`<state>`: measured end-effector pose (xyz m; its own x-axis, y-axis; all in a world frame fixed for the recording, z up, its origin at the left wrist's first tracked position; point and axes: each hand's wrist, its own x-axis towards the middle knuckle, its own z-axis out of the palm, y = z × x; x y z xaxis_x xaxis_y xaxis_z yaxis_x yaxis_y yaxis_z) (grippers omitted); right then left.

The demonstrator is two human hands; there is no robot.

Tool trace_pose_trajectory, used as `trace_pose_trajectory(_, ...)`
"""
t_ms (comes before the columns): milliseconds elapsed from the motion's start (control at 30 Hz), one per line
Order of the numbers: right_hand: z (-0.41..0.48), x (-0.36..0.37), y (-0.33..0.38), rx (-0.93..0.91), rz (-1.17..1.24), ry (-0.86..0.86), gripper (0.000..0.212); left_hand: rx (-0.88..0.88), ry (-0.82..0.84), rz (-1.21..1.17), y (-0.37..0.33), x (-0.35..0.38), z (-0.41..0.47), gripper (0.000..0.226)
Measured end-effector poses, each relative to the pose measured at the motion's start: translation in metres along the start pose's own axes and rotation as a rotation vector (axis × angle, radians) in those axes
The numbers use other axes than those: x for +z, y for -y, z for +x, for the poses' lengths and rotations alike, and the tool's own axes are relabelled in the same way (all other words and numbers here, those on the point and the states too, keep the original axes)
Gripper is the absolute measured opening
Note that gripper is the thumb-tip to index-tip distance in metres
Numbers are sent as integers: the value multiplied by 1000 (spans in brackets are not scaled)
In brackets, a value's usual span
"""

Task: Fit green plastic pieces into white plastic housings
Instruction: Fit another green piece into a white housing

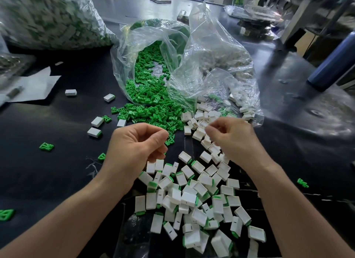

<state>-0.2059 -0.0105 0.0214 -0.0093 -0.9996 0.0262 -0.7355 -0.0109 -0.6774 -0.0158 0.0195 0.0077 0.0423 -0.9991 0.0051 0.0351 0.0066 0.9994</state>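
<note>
Loose green pieces (pixel 151 115) spill from an open clear bag (pixel 146 65) onto the black table. Empty white housings (pixel 201 121) lie beside them, in front of a second clear bag (pixel 221 69). My left hand (pixel 138 148) has curled fingers, and its thumb and forefinger pinch a green piece (pixel 170 140) at the pile's near edge. My right hand (pixel 232 138) hovers over the white housings with curled fingers, thumb against forefinger; what it holds is hidden. A heap of housings fitted with green pieces (pixel 194 200) lies between my forearms.
A large full bag (pixel 50 17) stands at the back left. White paper (pixel 36 84) lies at the left. A dark blue bottle (pixel 332 63) stands at the right. Stray green pieces (pixel 46 146) and fitted housings (pixel 94 132) are scattered on the left.
</note>
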Motion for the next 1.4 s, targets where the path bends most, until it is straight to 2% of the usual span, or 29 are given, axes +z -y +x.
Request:
trace_pose_trajectory(100,9,17,6,-127,-230,16,21,-12,-8,-2,0,1,1,19)
trace_pose_trajectory(167,13,30,7,-184,-290,12,30,-17,-26,-17,-1,1,1,23)
trace_pose_trajectory(300,19,46,-1,-287,-554,40,33,-26,-57,-35,0,-3,6,17)
trace_pose_trajectory(400,22,45,-5,-281,-537,10,30,-41,-43,-43,1,-4,8,16)
trace_pose_trajectory(500,19,40,-7,-272,-390,-7,26,-62,-9,-15,5,-3,8,3)
trace_pose_trajectory(567,14,33,-4,-228,-84,34,20,-40,17,56,7,-4,8,18)
trace_pose_trajectory(667,1,24,5,-132,363,286,8,28,74,166,8,-4,7,36)
trace_pose_trajectory(767,-8,28,13,-82,517,415,3,62,145,149,6,0,3,25)
trace_pose_trajectory(900,-8,33,17,-56,562,395,9,86,140,133,4,1,3,16)
trace_pose_trajectory(967,-6,35,13,-83,491,303,11,70,59,147,4,-1,5,12)
trace_pose_trajectory(1067,-1,41,9,-247,91,125,15,27,-17,99,3,-2,9,11)
trace_pose_trajectory(1167,3,50,9,-381,-176,162,28,2,-14,30,2,-2,8,12)
trace_pose_trajectory(1233,5,55,10,-434,-313,191,28,4,2,34,3,-1,7,18)
trace_pose_trajectory(1400,10,55,9,-398,-257,178,14,-4,27,59,2,-1,6,22)
